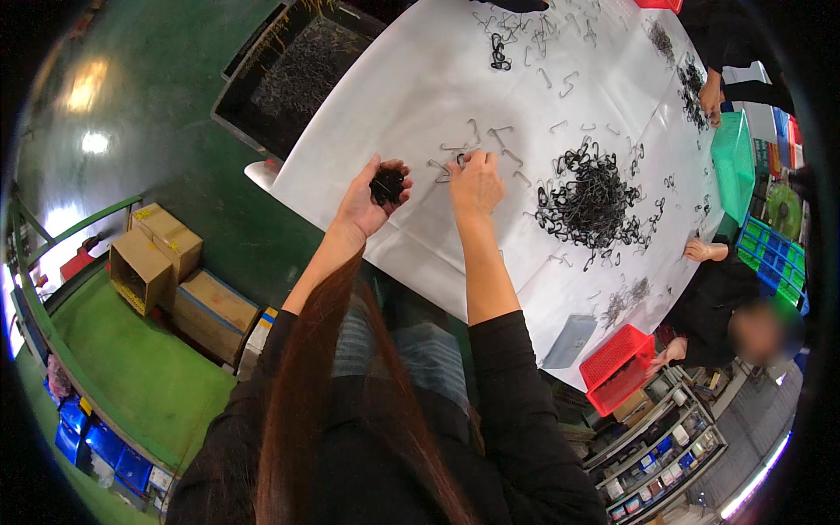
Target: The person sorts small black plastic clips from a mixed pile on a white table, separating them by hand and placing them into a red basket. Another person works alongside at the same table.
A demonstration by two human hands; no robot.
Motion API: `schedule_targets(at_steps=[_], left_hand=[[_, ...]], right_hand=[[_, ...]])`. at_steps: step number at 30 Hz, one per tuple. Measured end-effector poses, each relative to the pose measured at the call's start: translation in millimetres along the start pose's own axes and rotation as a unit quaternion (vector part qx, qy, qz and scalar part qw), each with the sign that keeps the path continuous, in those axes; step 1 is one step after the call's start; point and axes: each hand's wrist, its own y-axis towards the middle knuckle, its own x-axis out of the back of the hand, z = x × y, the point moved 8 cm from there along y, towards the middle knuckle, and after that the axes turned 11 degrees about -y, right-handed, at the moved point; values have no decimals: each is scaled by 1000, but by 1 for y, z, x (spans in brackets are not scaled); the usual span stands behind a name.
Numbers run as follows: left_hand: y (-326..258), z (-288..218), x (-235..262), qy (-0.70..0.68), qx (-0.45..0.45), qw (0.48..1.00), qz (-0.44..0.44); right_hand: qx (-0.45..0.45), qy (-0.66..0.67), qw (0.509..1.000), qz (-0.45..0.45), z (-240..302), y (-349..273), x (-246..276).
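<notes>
The person's left grip [360, 201] is turning palm up and cupping a clump of small black pieces [388, 186], its fingers curling around them just beyond the near edge of the white tabletop [394, 83]. The right grip [478, 184] is reaching over the tabletop, thumb and fingertips pinching a small dark piece [461, 160]. Bent wire hooks [501, 135] are lying scattered around those fingertips. Farther right, a dense heap of black-ended hooks [595, 201] is spreading across the sheet, apart from both grips. A gray tray [570, 341] and a red basket [604, 357] are sitting near the table's lower right edge, where a co-worker's hand [672, 352] is resting by the basket. At upper left, a black bin [254, 138] is standing beside the tabletop, holding many thin pieces.
</notes>
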Motion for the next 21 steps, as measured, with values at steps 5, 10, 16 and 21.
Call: schedule_targets(at_steps=[5, 10, 16, 21], left_hand=[[-1, -2, 4, 2, 0, 1000, -15], [0, 6, 0, 7, 6, 1000, -16], [7, 19, -19, 40, 7, 999, -3], [18, 42, -36, 20, 46, 997, 51]], right_hand=[[39, -12, 999, -6, 7, -4, -13], [29, 62, 994, 84, -6, 4, -27], [-136, 442, 873, 159, -69, 24, -15], [59, 334, 922, 188, -48, 5, -11]])
